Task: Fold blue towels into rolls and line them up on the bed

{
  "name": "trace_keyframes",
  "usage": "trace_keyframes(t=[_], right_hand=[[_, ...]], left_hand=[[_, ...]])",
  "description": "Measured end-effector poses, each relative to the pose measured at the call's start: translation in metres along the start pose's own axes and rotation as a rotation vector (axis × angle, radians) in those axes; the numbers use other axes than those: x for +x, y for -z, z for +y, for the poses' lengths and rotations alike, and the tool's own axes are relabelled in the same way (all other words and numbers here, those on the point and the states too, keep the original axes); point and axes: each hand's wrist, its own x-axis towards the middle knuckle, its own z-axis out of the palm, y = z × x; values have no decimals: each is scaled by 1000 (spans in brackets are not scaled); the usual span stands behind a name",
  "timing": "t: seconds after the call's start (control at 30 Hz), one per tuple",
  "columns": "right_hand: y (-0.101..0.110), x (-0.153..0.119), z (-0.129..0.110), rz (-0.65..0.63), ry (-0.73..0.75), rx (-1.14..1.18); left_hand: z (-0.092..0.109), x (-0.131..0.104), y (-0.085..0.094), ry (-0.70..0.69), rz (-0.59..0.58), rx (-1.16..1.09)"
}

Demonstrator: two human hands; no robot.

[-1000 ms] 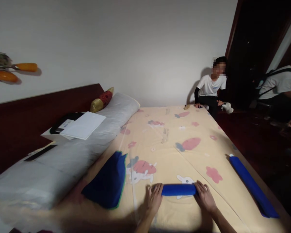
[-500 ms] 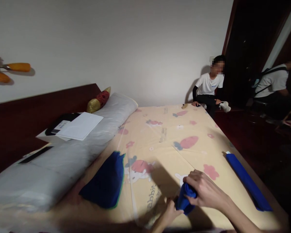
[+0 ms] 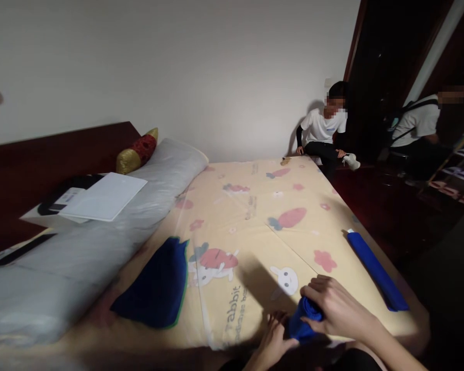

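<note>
A rolled-up blue cloth [image 3: 302, 320] stands tilted at the near edge of the bed, between my hands. My right hand [image 3: 330, 304] grips its upper end, fingers behind and thumb in front. Low on its left side, my left hand [image 3: 274, 337] holds the roll with the thumb against it and the fingers bent. A dark blue cloth with a green edge [image 3: 156, 286] lies flat on the left part of the patterned sheet [image 3: 251, 232]. Near the bed's right edge lies a long, narrow folded blue cloth [image 3: 377, 270].
A grey plastic-covered bundle [image 3: 139, 226] runs along the left, bearing white boards [image 3: 106, 196] and a red and gold pillow [image 3: 138, 151]. One person [image 3: 325, 129] sits beyond the bed's far right corner; another [image 3: 417, 121] sits farther right, near a shoe rack [image 3: 454, 178].
The view has turned right, so most things sit farther left in it. Both hands still hold the blue roll, which now stands slightly nearer the bed's edge.
</note>
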Motion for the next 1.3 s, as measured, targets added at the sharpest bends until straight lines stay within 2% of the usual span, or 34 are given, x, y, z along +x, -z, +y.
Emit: trace_keyframes(t=[0.1, 0.2, 0.3, 0.4, 0.47, 0.57, 0.63, 0.67, 0.7, 0.77, 0.83, 0.9, 0.97, 1.03, 1.07, 1.13, 1.23, 1.3], right_hand=[[17, -15, 9, -16, -42, -23], [15, -31, 27, -19, -128, -83], [10, -47, 61, 2, -225, -114], [22, -60, 108, 69, -321, -168], [43, -65, 141, 165, -383, -222], [77, -65, 183, 365, -439, -323], [85, -65, 205, 479, -460, -420], [81, -66, 215, 522, -477, -472], [71, -69, 223, 549, -501, -521], [33, -83, 236, 558, -582, -596], [-25, -106, 245, 482, -692, -631], [-91, -135, 248, 420, -754, -651], [-148, -164, 245, 382, -772, -659], [-189, -187, 239, 374, -813, -671], [-201, -196, 236, 375, -832, -674], [-212, -206, 230, 378, -876, -685], [-210, -208, 223, 376, -946, -707], [-206, -204, 219, 394, -974, -703]], left_hand=[[0, -7, 8, 29, -22, -164], [-1, -13, 19, 12, -12, -167], [-2, -17, 31, -12, 66, -159], [-12, -16, 47, 13, 198, -145], [-29, -14, 60, 23, 279, -109], [-72, -13, 85, 88, 381, -36], [-108, -18, 104, 219, 446, 36], [-125, -22, 114, 307, 478, 86], [-143, -28, 124, 401, 512, 144], [-174, -42, 142, 589, 577, 258], [-201, -57, 154, 759, 602, 334], [-223, -69, 160, 893, 569, 353], [-240, -78, 162, 969, 498, 327], [-252, -84, 162, 987, 450, 290], [-257, -86, 163, 989, 440, 278], [-261, -89, 166, 987, 455, 290], [-265, -90, 176, 990, 472, 326], [-269, -89, 187, 1005, 489, 270]])
